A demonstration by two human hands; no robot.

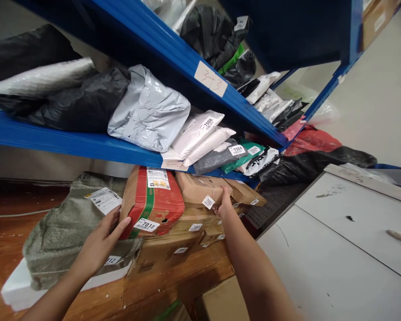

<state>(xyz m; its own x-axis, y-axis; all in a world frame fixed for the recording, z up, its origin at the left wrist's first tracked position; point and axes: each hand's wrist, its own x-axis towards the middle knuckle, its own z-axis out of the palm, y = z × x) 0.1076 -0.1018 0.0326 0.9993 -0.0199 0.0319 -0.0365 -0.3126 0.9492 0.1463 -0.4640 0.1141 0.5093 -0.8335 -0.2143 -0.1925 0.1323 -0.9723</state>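
A red, green and brown cardboard box (167, 200) labelled 7013 lies on stacked cartons below the lowest blue shelf. My left hand (102, 238) is at its left front corner, thumb and fingers apart and touching the box's edge. To the right of it lies a plain brown cardboard box (197, 189) labelled 7002. My right hand (225, 204) grips that box's right front corner, thumb on top and fingers beneath. Left of the red box sits a grey-green woven sack parcel (63, 227), partly behind my left hand, on a white foam slab (16, 285).
Bagged parcels, including a pale grey bag (149, 109), fill the blue shelf (70, 140) above my hands. Another blue shelf beam (173, 53) slants overhead. A white cabinet-like surface (334, 232) stands close on the right. Below lies an open carton (225, 301).
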